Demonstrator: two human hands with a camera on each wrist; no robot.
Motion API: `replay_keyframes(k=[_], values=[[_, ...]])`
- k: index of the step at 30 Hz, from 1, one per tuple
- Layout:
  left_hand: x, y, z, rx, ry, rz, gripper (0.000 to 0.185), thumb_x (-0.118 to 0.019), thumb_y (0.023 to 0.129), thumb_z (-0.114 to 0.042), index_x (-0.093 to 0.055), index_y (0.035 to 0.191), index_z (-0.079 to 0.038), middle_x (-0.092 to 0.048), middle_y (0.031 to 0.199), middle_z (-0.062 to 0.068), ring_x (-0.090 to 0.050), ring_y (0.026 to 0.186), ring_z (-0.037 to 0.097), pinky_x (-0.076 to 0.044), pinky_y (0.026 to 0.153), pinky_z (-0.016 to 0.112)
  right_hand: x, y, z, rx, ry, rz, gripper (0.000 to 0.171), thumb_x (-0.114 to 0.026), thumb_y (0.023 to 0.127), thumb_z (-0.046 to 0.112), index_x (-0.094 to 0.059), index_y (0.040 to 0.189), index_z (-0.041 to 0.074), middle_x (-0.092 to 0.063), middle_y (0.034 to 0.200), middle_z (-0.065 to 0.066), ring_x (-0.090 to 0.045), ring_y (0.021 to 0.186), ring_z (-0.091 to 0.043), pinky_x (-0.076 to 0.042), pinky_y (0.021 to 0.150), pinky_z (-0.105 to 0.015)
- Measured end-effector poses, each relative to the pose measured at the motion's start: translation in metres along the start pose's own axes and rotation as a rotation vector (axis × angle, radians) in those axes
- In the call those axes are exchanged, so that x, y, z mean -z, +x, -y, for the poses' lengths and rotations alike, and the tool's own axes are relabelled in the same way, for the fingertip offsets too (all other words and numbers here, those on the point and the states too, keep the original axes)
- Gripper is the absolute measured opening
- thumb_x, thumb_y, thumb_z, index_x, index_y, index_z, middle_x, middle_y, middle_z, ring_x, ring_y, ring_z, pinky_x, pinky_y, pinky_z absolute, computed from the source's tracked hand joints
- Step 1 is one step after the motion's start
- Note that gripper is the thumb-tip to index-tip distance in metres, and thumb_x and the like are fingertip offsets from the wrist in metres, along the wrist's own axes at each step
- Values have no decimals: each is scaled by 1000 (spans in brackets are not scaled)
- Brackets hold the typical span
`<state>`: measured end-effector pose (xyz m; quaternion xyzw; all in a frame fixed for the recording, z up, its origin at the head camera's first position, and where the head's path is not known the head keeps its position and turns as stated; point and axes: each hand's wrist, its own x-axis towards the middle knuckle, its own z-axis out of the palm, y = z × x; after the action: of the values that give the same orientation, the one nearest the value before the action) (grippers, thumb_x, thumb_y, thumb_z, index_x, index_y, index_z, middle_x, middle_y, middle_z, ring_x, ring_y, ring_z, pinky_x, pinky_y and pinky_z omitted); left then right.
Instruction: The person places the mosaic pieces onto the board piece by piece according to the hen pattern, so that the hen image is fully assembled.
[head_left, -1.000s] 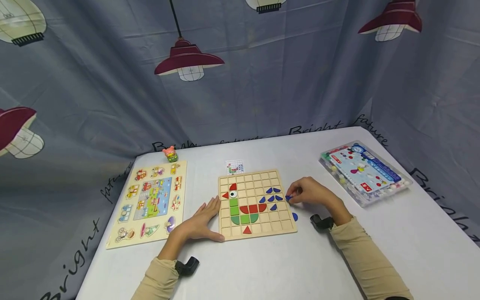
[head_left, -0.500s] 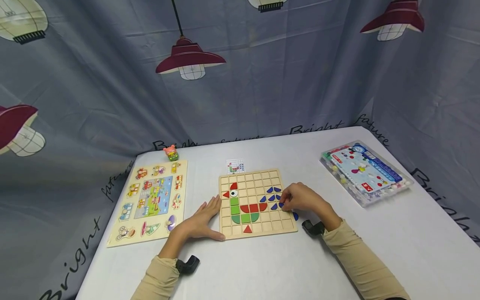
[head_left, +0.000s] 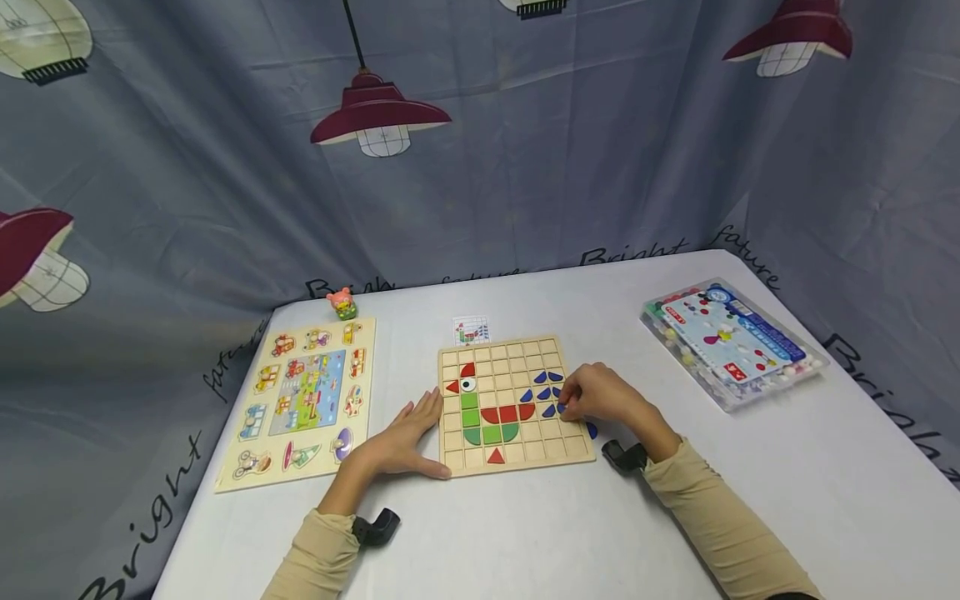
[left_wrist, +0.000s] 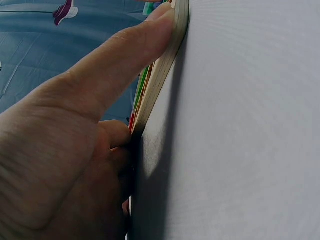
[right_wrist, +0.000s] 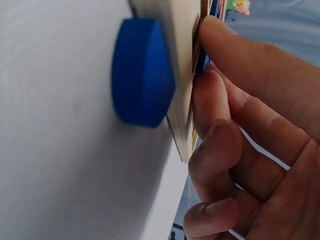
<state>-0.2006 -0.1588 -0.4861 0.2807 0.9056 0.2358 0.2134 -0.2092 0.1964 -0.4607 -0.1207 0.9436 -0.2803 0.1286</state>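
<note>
The wooden grid board (head_left: 517,454) is pale tan, with a rooster made of green squares, red pieces and dark blue tail bits, plus one loose blue piece (right_wrist: 142,80) on the white table (head_left: 525,542). Backdrop curtain (head_left: 187,167) is grey-blue with maroon lamps printed on it, and the sleeves (head_left: 720,517) are beige.

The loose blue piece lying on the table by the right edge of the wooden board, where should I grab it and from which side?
Take the blue piece by its thin edges, thumb on the curved side, finger on the straight one, coming from above and the right. It lies flat on the table close against the wooden board, so the board side looks blocked; sliding it clear first may help.
</note>
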Motion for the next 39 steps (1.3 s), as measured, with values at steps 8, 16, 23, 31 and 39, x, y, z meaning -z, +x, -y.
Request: replay_keyframes(k=[8,16,23,31,39], values=[[1,1,0,-2,0,3,124,-81,70,-54,-8,156,-3,-3,165,13,0,154,27,-3,126,49,-2,0,1,-33,-5,-38,12,-84,72,13,-72,72,11,-63,61,3,-52,56,-11,-41,54,-23],[0,1,1,-1,4,1,124,-81,70,-54,-9,156,-4,-3,165,12,-1,154,26,-3,126,49,0,-1,4,-52,6,-32,13,-84,72,14,-72,73,10,-64,64,2,-52,57,-11,-41,53,-22],[0,1,1,3,1,3,123,-81,70,-54,-9,156,-3,-3,165,13,-1,154,27,-2,126,49,1,-1,3,-36,15,-18,12,-83,74,15,-72,74,10,-65,65,2,-53,57,-10,-42,54,-22],[-1,1,1,4,-4,1,123,-81,70,-55,-9,156,-4,-3,165,12,-1,154,27,-2,126,48,10,-5,0,-3,13,52,13,-83,72,11,-72,79,9,-63,66,3,-52,60,-10,-42,57,-22],[0,1,0,3,-6,1,123,-81,70,-54,-9,156,-3,-3,165,13,-1,154,27,-2,126,49,27,-15,-13,29,-5,151,15,-83,69,5,-71,79,8,-61,67,2,-51,62,-9,-43,56,-22]])
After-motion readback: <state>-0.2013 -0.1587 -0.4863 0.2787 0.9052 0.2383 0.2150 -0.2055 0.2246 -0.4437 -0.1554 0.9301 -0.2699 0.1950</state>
